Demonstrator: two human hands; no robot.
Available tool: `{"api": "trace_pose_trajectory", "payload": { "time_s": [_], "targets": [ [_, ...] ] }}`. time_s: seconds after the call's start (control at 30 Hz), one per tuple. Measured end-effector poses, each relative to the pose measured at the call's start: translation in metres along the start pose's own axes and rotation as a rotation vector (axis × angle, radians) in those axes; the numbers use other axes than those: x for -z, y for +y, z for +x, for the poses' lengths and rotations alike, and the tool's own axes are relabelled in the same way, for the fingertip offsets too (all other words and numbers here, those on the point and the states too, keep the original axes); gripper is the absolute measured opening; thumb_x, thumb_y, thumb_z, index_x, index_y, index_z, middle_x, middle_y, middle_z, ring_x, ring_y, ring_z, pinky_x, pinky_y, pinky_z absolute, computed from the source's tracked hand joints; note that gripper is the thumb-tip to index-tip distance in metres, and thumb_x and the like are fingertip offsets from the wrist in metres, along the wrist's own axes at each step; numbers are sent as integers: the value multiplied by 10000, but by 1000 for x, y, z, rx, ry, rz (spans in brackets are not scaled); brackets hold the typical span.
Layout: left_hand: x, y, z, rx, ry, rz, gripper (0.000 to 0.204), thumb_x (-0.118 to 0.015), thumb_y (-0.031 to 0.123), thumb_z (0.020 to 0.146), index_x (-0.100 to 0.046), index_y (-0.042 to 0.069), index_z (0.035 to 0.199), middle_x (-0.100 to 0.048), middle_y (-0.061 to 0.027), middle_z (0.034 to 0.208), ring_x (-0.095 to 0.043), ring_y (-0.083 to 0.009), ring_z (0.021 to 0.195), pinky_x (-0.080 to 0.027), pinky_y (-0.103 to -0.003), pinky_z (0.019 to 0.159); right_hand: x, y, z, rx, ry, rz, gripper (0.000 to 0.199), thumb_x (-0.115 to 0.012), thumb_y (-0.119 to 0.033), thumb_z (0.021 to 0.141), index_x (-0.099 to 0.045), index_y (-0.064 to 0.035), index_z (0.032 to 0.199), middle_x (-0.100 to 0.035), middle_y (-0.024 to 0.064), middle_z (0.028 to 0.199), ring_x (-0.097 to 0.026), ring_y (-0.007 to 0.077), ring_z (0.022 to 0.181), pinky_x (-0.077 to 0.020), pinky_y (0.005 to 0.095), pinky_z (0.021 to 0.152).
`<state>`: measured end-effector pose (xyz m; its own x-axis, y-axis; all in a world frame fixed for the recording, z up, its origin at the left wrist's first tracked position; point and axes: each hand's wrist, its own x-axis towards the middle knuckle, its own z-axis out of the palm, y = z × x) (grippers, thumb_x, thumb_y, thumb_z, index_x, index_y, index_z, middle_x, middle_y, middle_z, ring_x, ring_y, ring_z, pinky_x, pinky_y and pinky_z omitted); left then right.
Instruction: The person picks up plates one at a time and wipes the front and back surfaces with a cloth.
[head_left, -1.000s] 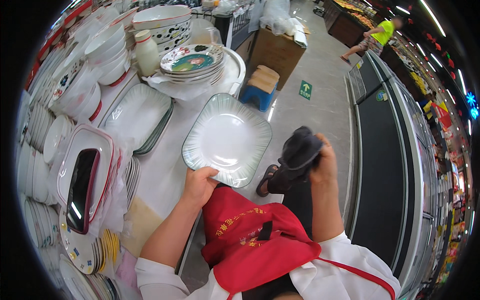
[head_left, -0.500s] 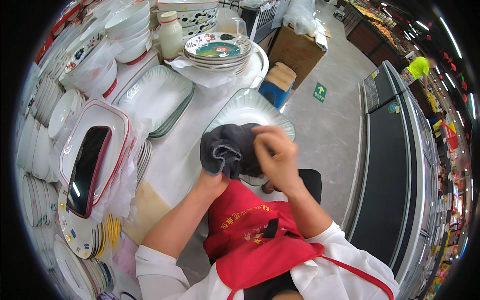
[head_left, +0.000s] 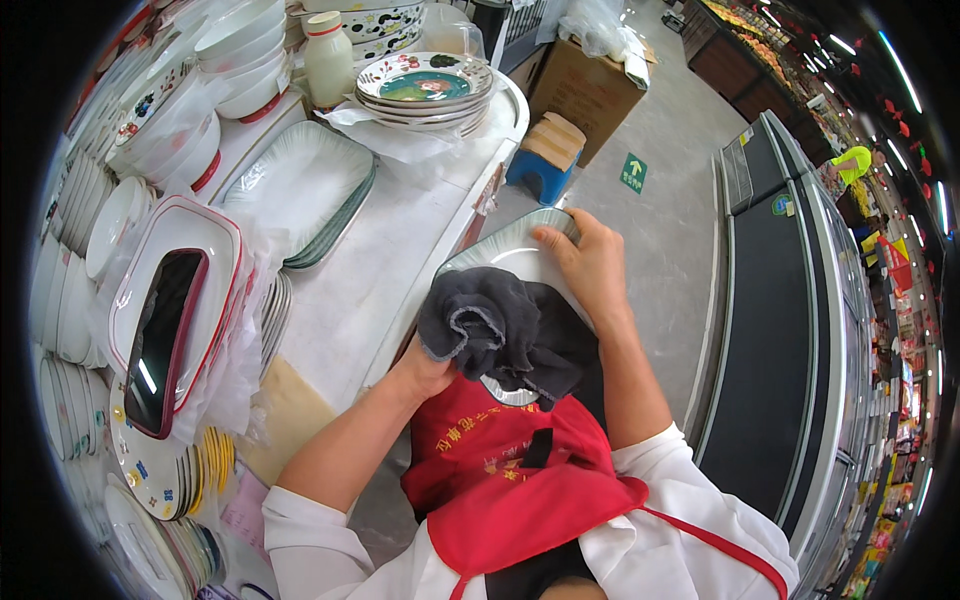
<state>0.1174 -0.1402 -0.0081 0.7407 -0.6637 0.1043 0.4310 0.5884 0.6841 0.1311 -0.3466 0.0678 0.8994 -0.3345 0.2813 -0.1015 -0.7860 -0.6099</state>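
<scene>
In front of my body is a white rectangular plate (head_left: 507, 248) with a ribbed grey-green rim, tilted and held in the air. My right hand (head_left: 592, 262) grips its far right corner, thumb on the upper face and fingers behind. A dark grey cloth (head_left: 490, 318) with a pale stitched edge lies bunched over the plate's middle and near part. My left hand (head_left: 428, 368) is closed at the cloth's near left side. Its fingers are mostly hidden under the folds, and whether they also touch the plate cannot be made out.
The white table (head_left: 385, 250) on my left carries similar rectangular plates (head_left: 300, 190), round patterned plates (head_left: 425, 85), a cream bottle (head_left: 330, 60) and a phone (head_left: 165, 340) on a red-rimmed dish. Beyond are a blue stool (head_left: 540, 172) and cardboard box (head_left: 590, 90). A dark freezer cabinet (head_left: 765, 330) stands right.
My right hand has left the cloth and taken the plate's far right corner. The plate has moved right and nearer my body, off the table's edge. The cloth has come along, more spread out.
</scene>
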Motion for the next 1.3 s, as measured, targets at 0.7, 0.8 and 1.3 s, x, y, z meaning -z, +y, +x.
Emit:
{"api": "trace_pose_trajectory", "payload": {
  "time_s": [0.7, 0.8, 1.3],
  "targets": [
    [12, -3, -3, 70, 291, -44, 299, -595, 83, 854, -561, 99, 1151, -579, 9, 1075, -564, -104, 958, -485, -244, 794, -20, -24, -46, 750, -165, -21, 263, -728, -166, 675, -648, -105, 917, -562, 22, 1217, -533, 248, 1009, -445, 358, 802],
    [8, -3, -1, 117, 347, 34, 475, -504, -112, 684, -556, 34, 1132, -589, -28, 1047, -576, -157, 944, -467, -274, 803, -22, -20, -34, 683, -33, -97, 217, -704, -114, 678, -635, -80, 881, -583, 50, 1134, -555, 276, 947, -502, 359, 738],
    [2, 8, 6, -66, 446, 50, 501, -480, -60, 634, -503, -59, 1134, -597, -126, 977, -625, -247, 842, -547, -388, 683, 12, 53, -78, 10, -217, 90, 196, -571, -122, 836, -628, 50, 913, -611, 179, 829, -617, 298, 779, -468, 357, 708]
  ]
}}
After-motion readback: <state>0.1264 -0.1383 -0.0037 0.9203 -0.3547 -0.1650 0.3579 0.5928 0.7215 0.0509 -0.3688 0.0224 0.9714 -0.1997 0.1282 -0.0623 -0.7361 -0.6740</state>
